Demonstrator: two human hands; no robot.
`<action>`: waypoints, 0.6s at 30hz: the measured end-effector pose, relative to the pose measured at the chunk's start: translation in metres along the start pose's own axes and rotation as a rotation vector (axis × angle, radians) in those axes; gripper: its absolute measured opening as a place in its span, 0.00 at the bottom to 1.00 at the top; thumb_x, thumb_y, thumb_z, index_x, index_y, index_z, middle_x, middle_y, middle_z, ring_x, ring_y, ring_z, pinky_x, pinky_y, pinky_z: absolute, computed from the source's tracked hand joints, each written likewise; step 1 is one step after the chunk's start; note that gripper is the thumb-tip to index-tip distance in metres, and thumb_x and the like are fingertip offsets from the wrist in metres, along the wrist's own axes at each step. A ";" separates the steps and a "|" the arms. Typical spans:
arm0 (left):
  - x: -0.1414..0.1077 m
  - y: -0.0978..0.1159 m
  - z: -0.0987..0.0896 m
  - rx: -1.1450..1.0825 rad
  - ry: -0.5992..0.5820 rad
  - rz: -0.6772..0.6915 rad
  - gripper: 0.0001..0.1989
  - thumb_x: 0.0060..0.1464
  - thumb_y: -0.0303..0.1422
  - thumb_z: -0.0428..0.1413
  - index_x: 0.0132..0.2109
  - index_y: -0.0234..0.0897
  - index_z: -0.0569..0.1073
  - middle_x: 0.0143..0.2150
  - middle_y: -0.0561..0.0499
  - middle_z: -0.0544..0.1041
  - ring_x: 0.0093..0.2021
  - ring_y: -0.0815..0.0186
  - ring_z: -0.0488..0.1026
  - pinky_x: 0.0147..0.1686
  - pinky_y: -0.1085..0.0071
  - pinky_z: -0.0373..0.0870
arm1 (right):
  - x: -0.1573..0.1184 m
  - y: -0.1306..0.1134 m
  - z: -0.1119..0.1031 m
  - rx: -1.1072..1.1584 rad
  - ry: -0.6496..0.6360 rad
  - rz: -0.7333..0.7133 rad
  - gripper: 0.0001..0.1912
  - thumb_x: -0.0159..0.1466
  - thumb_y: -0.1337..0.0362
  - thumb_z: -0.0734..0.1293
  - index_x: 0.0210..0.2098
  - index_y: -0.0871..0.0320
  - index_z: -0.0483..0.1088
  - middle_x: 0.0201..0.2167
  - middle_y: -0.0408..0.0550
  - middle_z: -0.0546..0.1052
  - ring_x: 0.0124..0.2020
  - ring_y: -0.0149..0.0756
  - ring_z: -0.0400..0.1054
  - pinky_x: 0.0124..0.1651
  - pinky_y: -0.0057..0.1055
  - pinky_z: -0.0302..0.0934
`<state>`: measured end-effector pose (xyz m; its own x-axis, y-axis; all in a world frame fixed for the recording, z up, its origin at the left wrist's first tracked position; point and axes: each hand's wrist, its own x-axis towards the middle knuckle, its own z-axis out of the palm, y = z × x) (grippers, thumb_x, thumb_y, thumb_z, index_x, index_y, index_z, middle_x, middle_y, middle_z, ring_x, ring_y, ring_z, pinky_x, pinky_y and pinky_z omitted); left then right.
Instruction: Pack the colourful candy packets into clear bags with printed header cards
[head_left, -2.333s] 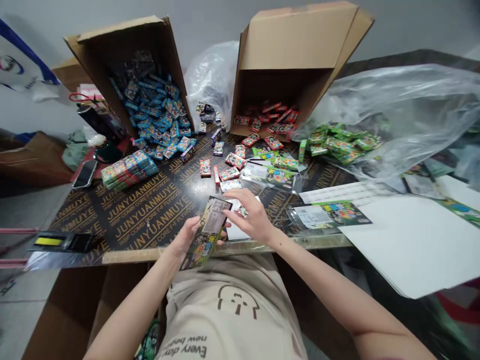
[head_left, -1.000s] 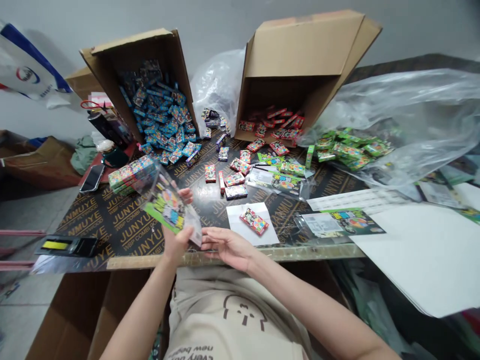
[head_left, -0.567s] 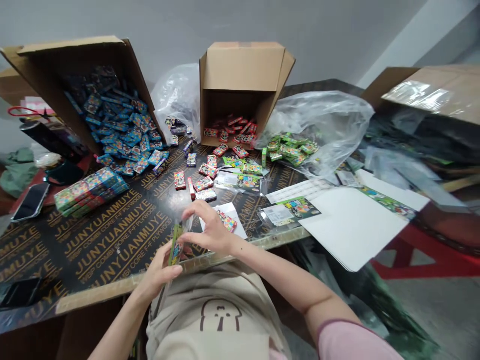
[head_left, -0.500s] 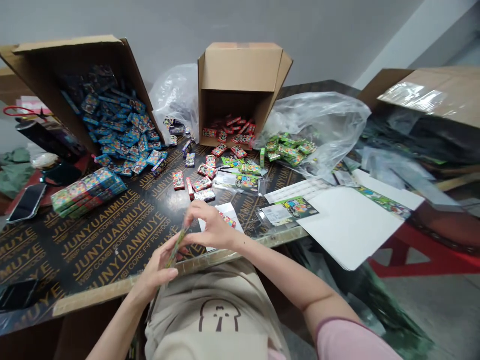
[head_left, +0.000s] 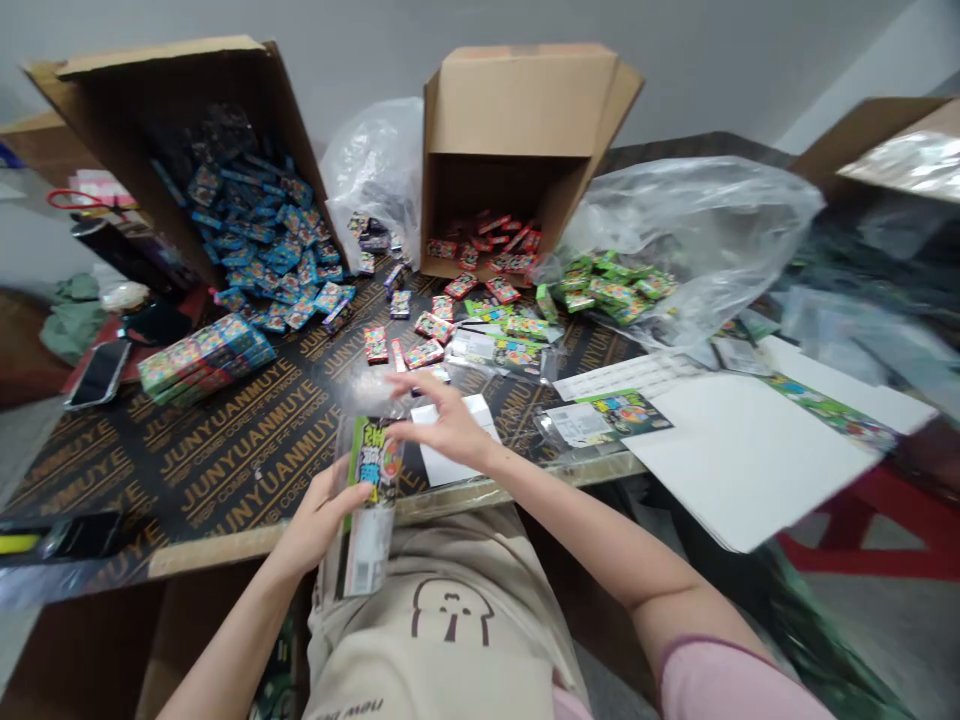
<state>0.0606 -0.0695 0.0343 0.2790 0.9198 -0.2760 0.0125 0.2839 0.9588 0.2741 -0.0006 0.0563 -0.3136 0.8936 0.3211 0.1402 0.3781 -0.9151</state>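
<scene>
My left hand (head_left: 321,518) grips a clear plastic packet (head_left: 371,545) with a green and black printed card inside, thumb across its face. It hangs upright over the table's front edge, its printed face toward me. My right hand (head_left: 451,428) is at the packet's upper end, thumb and fingers spread, with the thumb close to the card's top corner; whether it touches the plastic is unclear. Beyond the right hand, white paper (head_left: 457,440) lies on the table. Small red boxes (head_left: 425,354) and another packet with a printed card (head_left: 502,353) lie past the hands.
Cartons of blue boxes (head_left: 281,240) and red boxes (head_left: 495,245) stand at the back. Green boxes (head_left: 619,285) spill from a clear bag (head_left: 720,220). Stacked boxes (head_left: 206,358) and a phone (head_left: 97,375) lie left; white sheets (head_left: 735,450) overhang the edge at right.
The packet has turned from edge-on to face me. My right hand has spread its fingers near the packet's top. The camera view has shifted slightly.
</scene>
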 end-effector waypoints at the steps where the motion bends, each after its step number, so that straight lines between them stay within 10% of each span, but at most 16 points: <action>1: 0.002 0.002 0.001 -0.034 -0.004 0.008 0.22 0.51 0.39 0.60 0.53 0.38 0.75 0.53 0.47 0.77 0.53 0.54 0.72 0.57 0.63 0.64 | -0.001 0.005 0.004 0.074 0.110 0.060 0.33 0.52 0.55 0.75 0.56 0.52 0.67 0.47 0.48 0.74 0.49 0.39 0.67 0.54 0.37 0.59; 7: 0.015 0.008 0.000 -0.011 0.036 0.080 0.18 0.51 0.40 0.60 0.47 0.34 0.77 0.47 0.46 0.80 0.48 0.56 0.74 0.51 0.63 0.67 | -0.009 0.020 0.036 0.509 -0.175 0.360 0.23 0.51 0.54 0.74 0.43 0.57 0.72 0.38 0.47 0.78 0.41 0.38 0.73 0.45 0.36 0.67; 13: 0.024 0.004 0.000 0.082 0.205 0.082 0.19 0.44 0.39 0.65 0.41 0.32 0.77 0.39 0.47 0.81 0.38 0.59 0.76 0.41 0.66 0.72 | -0.003 0.015 0.036 0.382 0.035 0.356 0.12 0.52 0.60 0.73 0.34 0.59 0.73 0.33 0.44 0.79 0.33 0.34 0.72 0.40 0.31 0.67; 18: 0.035 0.012 -0.011 -0.052 0.321 0.122 0.21 0.43 0.40 0.66 0.42 0.32 0.74 0.38 0.46 0.81 0.35 0.61 0.77 0.39 0.66 0.72 | -0.015 0.026 0.034 0.568 -0.331 0.531 0.23 0.49 0.59 0.75 0.43 0.59 0.71 0.31 0.44 0.78 0.31 0.33 0.73 0.35 0.30 0.68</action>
<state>0.0601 -0.0313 0.0353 -0.0412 0.9837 -0.1752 -0.0540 0.1729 0.9835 0.2501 -0.0123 0.0193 -0.6109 0.7677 -0.1936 -0.1188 -0.3306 -0.9362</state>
